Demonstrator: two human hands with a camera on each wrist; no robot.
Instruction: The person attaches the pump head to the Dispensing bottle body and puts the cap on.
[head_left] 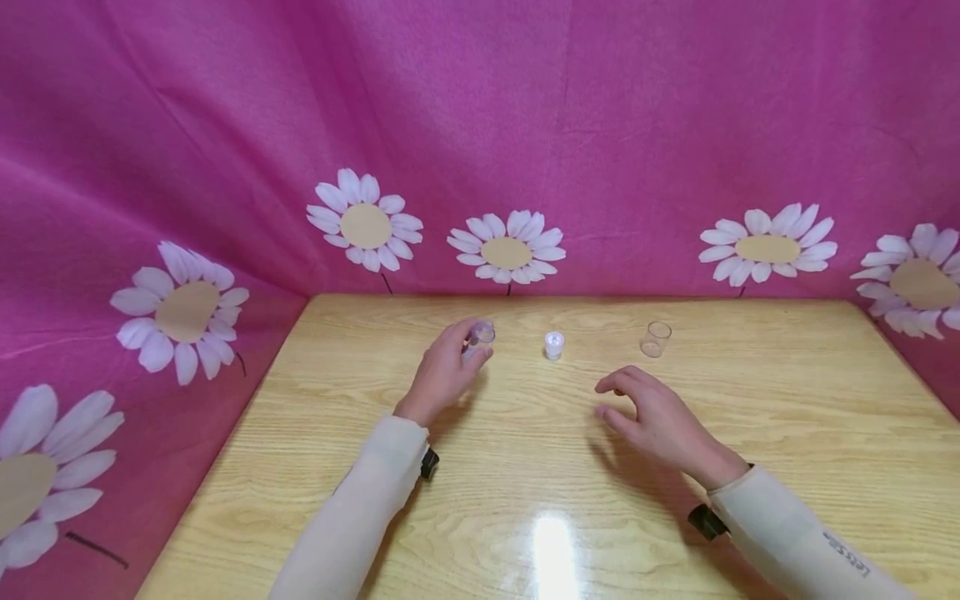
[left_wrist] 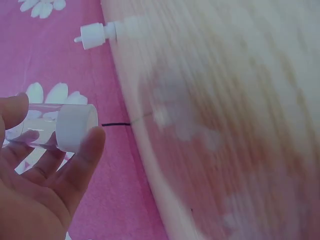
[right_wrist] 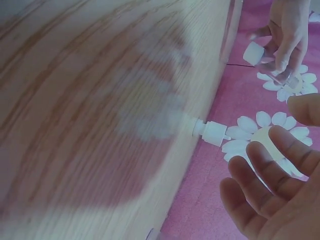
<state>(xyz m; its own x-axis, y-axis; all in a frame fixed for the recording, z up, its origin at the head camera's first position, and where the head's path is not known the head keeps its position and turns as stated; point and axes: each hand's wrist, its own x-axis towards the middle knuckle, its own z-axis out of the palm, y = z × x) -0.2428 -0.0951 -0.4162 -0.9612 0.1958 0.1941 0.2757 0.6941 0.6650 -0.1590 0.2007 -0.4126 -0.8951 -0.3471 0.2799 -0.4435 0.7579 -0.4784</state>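
Near the far edge of the desk (head_left: 510, 467), the clear container (left_wrist: 57, 122) is held by curled fingers (left_wrist: 82, 162) of the left hand (head_left: 444, 372), the right hand (head_left: 663, 421) is loosely opened and empty, and the narrow white nozzle (head_left: 554, 345) may be toppled if brushed.

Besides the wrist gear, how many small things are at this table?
3: a clear bottle in the left hand, a small white part right of it, and a clear cup farther right. More could be hidden from view.
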